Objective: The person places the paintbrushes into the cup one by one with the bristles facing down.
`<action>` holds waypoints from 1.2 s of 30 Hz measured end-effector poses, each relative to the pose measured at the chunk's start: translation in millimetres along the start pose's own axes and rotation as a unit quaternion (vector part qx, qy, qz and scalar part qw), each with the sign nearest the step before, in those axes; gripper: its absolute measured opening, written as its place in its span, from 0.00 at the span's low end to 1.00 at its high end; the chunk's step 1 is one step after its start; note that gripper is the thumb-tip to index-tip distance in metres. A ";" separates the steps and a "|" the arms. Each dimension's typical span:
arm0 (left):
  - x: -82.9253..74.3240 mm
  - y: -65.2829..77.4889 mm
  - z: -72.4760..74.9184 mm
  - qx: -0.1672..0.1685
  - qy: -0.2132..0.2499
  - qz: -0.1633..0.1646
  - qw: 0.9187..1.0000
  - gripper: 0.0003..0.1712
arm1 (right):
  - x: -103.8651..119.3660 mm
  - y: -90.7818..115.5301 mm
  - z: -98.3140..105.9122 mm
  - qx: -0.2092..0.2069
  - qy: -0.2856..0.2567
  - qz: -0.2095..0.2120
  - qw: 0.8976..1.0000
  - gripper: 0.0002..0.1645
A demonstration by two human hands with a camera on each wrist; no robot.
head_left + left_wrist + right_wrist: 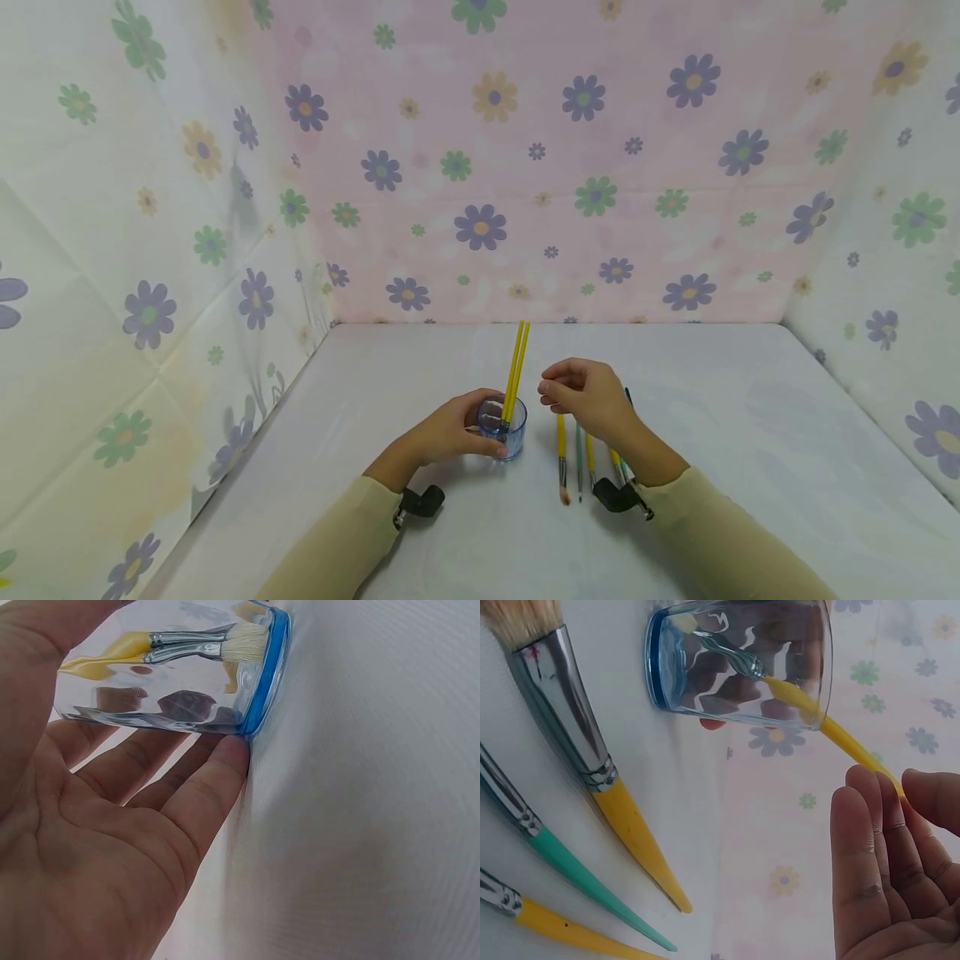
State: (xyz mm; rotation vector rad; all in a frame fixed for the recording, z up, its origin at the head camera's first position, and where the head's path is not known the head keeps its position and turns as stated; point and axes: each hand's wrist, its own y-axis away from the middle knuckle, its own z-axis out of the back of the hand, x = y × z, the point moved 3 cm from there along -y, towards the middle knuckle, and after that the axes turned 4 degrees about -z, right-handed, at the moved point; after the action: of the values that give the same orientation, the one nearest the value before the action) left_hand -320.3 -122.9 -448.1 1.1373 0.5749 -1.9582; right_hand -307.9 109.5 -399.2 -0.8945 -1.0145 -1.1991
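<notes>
My left hand grips a clear drinking glass with a blue base, its thumb and fingers round the sides. The glass stands upright on the table. Two yellow-handled paintbrushes lean inside it, pale bristles down near the bottom and handles rising past the rim. To the right of the glass, my right hand is raised over the table and holds nothing. Its fingers are fairly straight, the thumb close to them. Beneath it lie a wide yellow paintbrush and a slim teal one.
More paintbrushes lie in the row under my right wrist, including another yellow one and a dark-ended one. Flowered cloth walls enclose the white table at the back and both sides.
</notes>
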 end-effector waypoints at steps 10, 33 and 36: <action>1.3 -0.4 0.4 0.000 0.000 0.000 1.000 0.42 | 3.9 -0.2 10.8 -0.002 0.003 0.013 1.000 0.13; 1.5 0.6 0.3 -0.001 -0.003 0.000 1.000 0.43 | 26.8 8.4 86.2 -0.028 -0.046 -0.002 0.999 0.26; 0.9 0.5 0.5 -0.002 -0.005 0.001 1.000 0.43 | 33.2 13.8 91.4 -0.019 -0.055 -0.012 0.998 0.25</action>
State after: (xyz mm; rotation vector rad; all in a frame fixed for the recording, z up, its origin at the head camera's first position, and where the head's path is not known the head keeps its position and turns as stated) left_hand -320.3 -123.9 -448.6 1.1235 0.5726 -1.9590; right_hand -304.9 187.6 -339.6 -0.9901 -1.0956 -1.2034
